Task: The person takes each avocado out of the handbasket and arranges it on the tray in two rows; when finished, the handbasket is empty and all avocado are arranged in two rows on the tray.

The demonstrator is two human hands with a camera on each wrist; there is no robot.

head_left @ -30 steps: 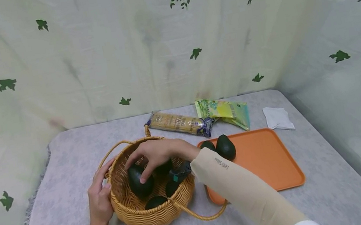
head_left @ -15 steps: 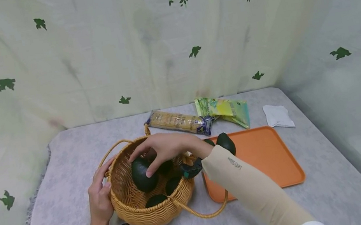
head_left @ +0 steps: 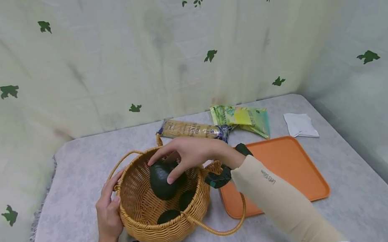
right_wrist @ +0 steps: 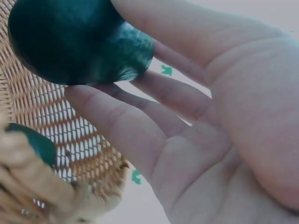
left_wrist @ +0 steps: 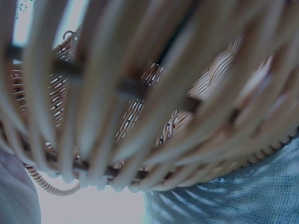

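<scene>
A round wicker basket point(head_left: 166, 234) stands on the table. On its left side my left hand point(head_left: 107, 213) holds the rim; the left wrist view shows the woven wall point(left_wrist: 131, 116) up close. My right hand point(head_left: 192, 155) grips a dark green avocado point(head_left: 162, 183) from above, inside the basket's opening. In the right wrist view, thumb and fingertips lie around this avocado point(right_wrist: 74, 42). Lower in the basket lie more avocados, one point(head_left: 168, 215) near the front and another point(head_left: 186, 198) on the right. Part of one more avocado point(head_left: 243, 149) shows behind my right wrist, at the tray.
An orange tray point(head_left: 293, 168) lies right of the basket, and the basket's looped handle point(head_left: 227, 232) reaches its near corner. Behind are a long pack of noodles point(head_left: 191, 129) and green-yellow packets point(head_left: 245, 119). A white tissue packet point(head_left: 300, 125) lies at the right.
My right hand has moved right and slightly up, carrying the avocado from the basket's left part toward its right side. My left hand and the basket stay almost in place.
</scene>
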